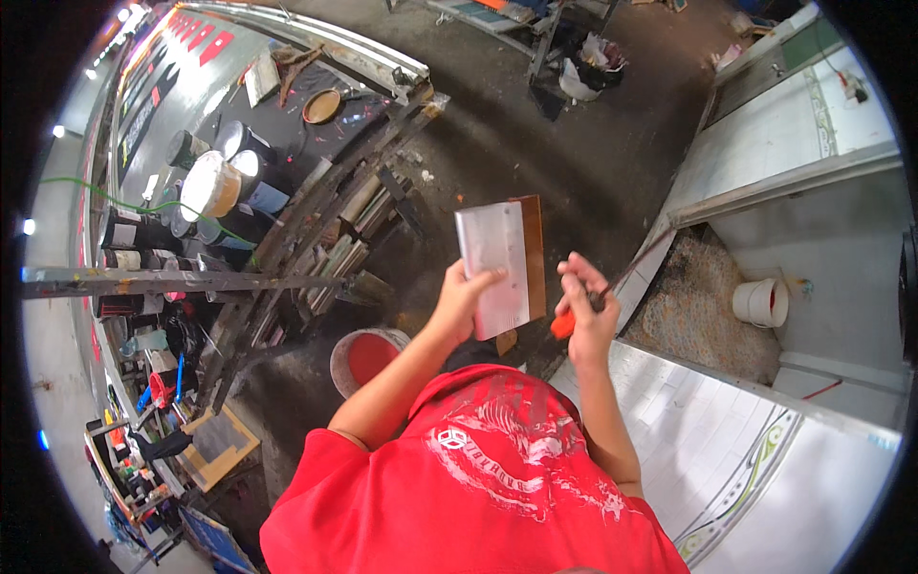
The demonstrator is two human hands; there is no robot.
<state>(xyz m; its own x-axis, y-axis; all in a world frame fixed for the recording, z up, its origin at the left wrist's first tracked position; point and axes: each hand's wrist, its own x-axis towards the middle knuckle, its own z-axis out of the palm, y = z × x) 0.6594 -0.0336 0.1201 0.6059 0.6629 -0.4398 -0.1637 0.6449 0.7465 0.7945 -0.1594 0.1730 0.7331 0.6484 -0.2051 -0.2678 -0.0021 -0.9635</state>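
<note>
My left hand (467, 295) is closed round the edge of a squeegee (492, 258), its thumb lying across the pale metal holder. A brown blade (533, 256) runs along the squeegee's right side. In my right hand (591, 320), just right of the squeegee and apart from it, is a screwdriver (564, 325) with an orange-red and dark handle. Its thin dark shaft seems to point up and to the right. Below and left of the squeegee stands a bucket (338, 362) with red inside, partly behind my left forearm.
On the left, a long dark table (287, 134) carries several paint tubs (212, 187) and a round brown lid (322, 106). Framed screens (222, 448) lean at lower left. At right, a tiled ledge (688, 411) borders a recessed basin with a white bucket (760, 302).
</note>
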